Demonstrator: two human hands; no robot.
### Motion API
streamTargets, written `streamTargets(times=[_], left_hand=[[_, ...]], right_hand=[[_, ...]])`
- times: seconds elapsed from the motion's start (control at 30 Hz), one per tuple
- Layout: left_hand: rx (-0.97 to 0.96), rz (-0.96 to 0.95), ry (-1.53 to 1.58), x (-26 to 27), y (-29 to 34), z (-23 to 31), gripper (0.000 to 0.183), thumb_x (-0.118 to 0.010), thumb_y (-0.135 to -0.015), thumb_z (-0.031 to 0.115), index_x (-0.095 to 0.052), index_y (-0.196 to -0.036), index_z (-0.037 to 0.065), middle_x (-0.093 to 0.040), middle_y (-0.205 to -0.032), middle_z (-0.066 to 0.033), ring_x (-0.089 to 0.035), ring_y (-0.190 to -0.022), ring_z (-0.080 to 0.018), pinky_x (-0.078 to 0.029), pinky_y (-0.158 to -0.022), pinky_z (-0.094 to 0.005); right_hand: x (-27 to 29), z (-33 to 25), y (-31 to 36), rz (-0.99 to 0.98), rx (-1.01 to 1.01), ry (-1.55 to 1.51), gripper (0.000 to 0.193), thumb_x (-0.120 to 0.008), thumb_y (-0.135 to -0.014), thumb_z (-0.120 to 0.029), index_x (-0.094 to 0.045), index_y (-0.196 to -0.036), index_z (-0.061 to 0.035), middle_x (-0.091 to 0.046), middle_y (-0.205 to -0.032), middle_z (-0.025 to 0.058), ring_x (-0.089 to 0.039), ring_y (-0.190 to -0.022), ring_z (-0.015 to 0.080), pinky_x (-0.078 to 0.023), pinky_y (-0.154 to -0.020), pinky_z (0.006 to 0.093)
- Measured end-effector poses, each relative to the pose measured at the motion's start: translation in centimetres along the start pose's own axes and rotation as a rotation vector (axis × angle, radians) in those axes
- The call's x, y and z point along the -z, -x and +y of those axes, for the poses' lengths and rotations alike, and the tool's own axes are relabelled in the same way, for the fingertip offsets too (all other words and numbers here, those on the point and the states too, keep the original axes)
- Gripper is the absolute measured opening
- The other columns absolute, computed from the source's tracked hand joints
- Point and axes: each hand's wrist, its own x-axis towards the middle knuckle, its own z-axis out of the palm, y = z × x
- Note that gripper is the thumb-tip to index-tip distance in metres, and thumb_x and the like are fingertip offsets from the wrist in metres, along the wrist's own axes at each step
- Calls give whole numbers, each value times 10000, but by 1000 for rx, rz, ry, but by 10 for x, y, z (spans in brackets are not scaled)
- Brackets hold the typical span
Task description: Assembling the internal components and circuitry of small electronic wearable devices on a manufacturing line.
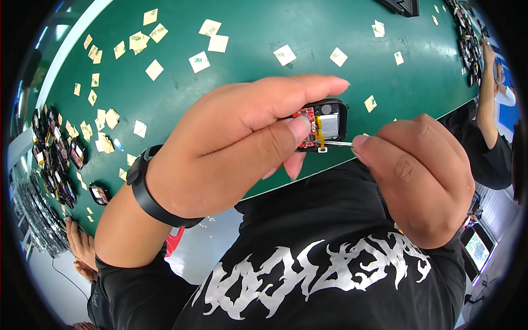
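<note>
- The left hand [231, 146] pinches a small black device casing [324, 124] between thumb and forefinger, holding it up in front of the chest, above the near edge of the green table [264, 82].
- The casing is open toward the camera: a red circuit board [304, 118] lies just under the left thumb tip, a silver battery cell [329, 125] sits beside it on the side away from the palm, and a yellow flex strip [320, 137] runs down between them.
- The right hand [421, 176] is closed, fingers curled in, pinching thin metal tweezers [338, 144] at its thumb and fingertips; the tweezer tip touches the lower end of the flex strip, just beyond the left thumb.
- The two hands are near each other, joined only by the tweezers and the casing.
- A black wristband [147, 195] circles the left wrist.
- Beyond the left hand, square yellowish paper backings [199, 61] lie scattered over the table.
- Well off past the left wrist, a heap of similar black casings [55, 148] lies at the table's far left end.
- Beyond the right hand another person's forearm [487, 99] reaches to the table edge.
</note>
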Motion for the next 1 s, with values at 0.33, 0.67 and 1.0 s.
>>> streamTargets(times=[0.33,0.67,1.0], left_hand=[[-44,-3,-72,0,-1,-4,449,-480,-1058,194,-542,-1442,-30,-654,-900,-36,-581,-672,-59,-424,-546,-195],[-43,-21,-84,1,-2,-1,439,-484,-1069,206,-549,-1443,-14,-647,-887,-30,-577,-668,-53,-424,-539,-189],[-44,-17,-118,1,-2,-3,418,-480,-1076,185,-557,-1437,-12,-636,-860,-22,-571,-674,-52,-437,-561,-191]], right_hand=[[-6,-1,0,-8,-136,-150,337,-828,-599,44,-740,-920,-7,-647,-801,87,-625,-636,193,-478,-516,282],[-9,2,-1,-30,-135,-214,305,-824,-629,59,-736,-916,1,-637,-816,87,-620,-652,185,-471,-529,279],[-8,9,-3,-72,-57,-214,284,-814,-631,50,-735,-899,-3,-634,-816,84,-618,-657,191,-463,-529,286]])
